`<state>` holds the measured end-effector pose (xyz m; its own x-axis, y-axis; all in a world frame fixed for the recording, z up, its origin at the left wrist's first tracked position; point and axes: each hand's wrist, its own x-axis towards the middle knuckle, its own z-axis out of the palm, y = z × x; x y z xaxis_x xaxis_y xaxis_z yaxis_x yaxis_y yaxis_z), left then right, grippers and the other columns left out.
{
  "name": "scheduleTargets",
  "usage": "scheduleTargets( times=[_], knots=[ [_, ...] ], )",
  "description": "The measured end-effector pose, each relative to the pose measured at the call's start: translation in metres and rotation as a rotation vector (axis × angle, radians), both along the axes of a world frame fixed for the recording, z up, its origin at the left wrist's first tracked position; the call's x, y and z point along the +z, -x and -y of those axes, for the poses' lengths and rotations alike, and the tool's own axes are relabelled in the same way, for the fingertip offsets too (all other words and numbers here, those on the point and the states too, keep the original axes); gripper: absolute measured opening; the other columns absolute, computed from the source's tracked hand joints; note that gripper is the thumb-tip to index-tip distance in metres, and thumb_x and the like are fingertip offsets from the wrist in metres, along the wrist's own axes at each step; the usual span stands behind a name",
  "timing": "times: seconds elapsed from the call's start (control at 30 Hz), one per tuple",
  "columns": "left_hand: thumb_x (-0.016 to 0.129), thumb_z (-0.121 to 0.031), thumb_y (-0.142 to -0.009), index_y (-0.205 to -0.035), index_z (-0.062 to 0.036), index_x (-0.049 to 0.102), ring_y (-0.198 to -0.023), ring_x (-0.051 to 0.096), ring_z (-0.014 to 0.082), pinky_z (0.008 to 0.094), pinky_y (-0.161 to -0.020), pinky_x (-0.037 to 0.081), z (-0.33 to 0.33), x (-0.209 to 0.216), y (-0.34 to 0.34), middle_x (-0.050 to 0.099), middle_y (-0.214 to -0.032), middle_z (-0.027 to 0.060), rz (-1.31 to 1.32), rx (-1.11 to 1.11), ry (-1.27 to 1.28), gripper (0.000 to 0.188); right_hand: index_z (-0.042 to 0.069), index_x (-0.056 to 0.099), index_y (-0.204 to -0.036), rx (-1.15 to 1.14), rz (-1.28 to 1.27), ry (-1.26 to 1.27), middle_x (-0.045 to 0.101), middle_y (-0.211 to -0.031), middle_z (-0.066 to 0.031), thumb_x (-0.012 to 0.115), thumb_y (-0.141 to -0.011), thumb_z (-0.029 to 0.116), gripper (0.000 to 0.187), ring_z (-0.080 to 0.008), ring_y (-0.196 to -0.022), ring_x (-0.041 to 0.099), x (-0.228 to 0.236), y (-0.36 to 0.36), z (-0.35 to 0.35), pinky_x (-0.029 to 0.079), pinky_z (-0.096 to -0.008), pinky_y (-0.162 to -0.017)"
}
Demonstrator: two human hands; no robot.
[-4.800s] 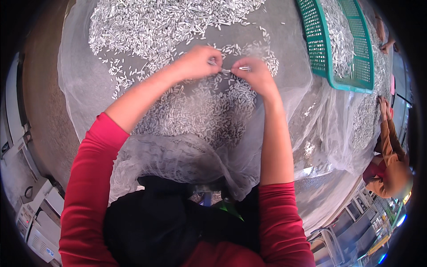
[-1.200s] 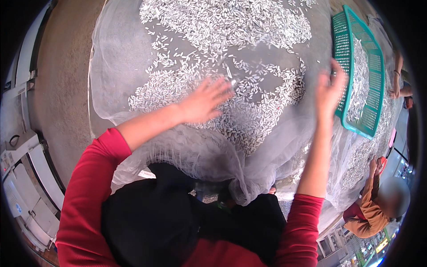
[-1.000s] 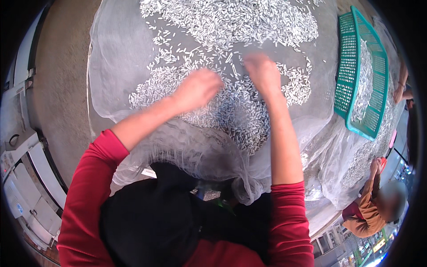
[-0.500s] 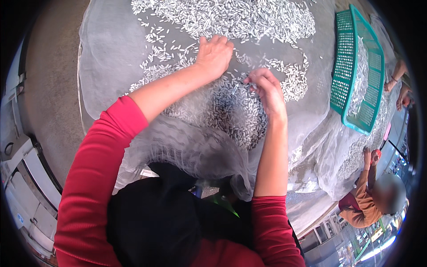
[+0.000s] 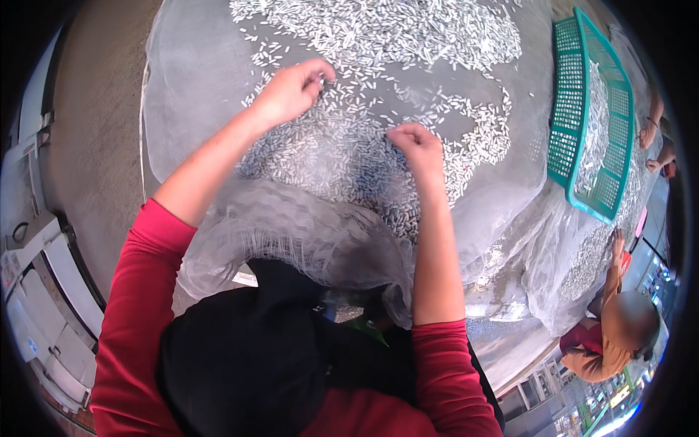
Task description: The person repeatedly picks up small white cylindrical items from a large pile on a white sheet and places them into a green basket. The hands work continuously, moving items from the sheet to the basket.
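Small silvery-white elongated pieces (image 5: pixel 298 153) lie in a loose layer on a grey mesh-covered table in front of me. My left hand (image 5: pixel 291 93) hovers over the left side of this layer, its fingers curled toward the thumb. A tiny pale bit shows at those fingertips, too small to name. To its right and nearer me, my right hand (image 5: pixel 421 149) is bent over the pieces with thumb and fingers pressed together. Whatever it pinches is hidden. A thicker heap of the same pieces (image 5: pixel 393 33) spreads along the far side.
Grey netting (image 5: pixel 291 211) is bunched along the near edge. A green perforated basket (image 5: pixel 570 102) holding silvery pieces stands at the right. Beyond it are a co-worker's hands (image 5: pixel 648 135), and lower right another person (image 5: pixel 604 342) reaches toward more pieces.
My left hand has moved left and slightly nearer, away from the far heap. My right hand has shifted a little left, and its fingers have drawn together.
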<state>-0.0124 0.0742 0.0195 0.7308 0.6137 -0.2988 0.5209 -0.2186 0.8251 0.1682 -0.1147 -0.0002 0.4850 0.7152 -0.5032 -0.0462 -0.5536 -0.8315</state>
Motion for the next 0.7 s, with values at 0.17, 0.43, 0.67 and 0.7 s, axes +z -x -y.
scheduleTargets(
  times=[0.17, 0.43, 0.67, 0.7],
  knots=[
    [0.057, -0.007, -0.084, -0.092, -0.0064, 0.064, -0.086, 0.06, 0.0283, 0.0365, -0.079, 0.049, 0.04, -0.004, 0.009, 0.058, -0.091, 0.0111, -0.154, -0.197, -0.416, 0.011, 0.006, 0.056, -0.094, -0.125, -0.9, -0.312, 0.056, -0.088, -0.0045, 0.057, -0.086, 0.012, 0.011, -0.0153, -0.079, 0.053, 0.02, -0.017, -0.011, 0.041, -0.0268, -0.067],
    [0.068, -0.023, -0.083, -0.089, -0.0037, 0.065, -0.077, 0.06, 0.0185, 0.0324, -0.07, 0.049, 0.009, -0.003, 0.022, 0.063, -0.083, 0.0055, -0.037, 0.004, 0.079, 0.021, 0.006, 0.067, -0.09, 0.257, 0.013, -0.142, 0.06, -0.072, -0.0027, 0.069, -0.078, 0.014, 0.014, -0.0163, -0.065, 0.058, 0.013, 0.026, -0.074, 0.047, -0.0299, -0.062],
    [0.064, -0.019, -0.088, -0.097, -0.0069, 0.066, -0.073, 0.058, 0.0074, 0.0227, -0.063, 0.047, -0.036, -0.005, 0.05, 0.063, -0.081, 0.0016, 0.162, 0.314, 0.616, 0.015, 0.01, 0.066, -0.082, 0.6, 0.742, -0.05, 0.063, -0.088, -0.0097, 0.07, -0.075, 0.019, 0.012, -0.0309, -0.078, 0.065, -0.004, 0.076, -0.086, 0.053, -0.0405, -0.067],
    [0.064, -0.019, -0.088, -0.098, -0.0073, 0.065, -0.073, 0.057, 0.007, 0.0223, -0.063, 0.046, -0.037, -0.007, 0.047, 0.062, -0.082, 0.0004, 0.086, 0.28, 0.504, 0.016, 0.011, 0.066, -0.084, 0.589, 0.741, -0.057, 0.063, -0.087, -0.0093, 0.069, -0.076, 0.019, 0.012, -0.0296, -0.076, 0.065, -0.006, 0.078, -0.088, 0.052, -0.0401, -0.066]
  ],
)
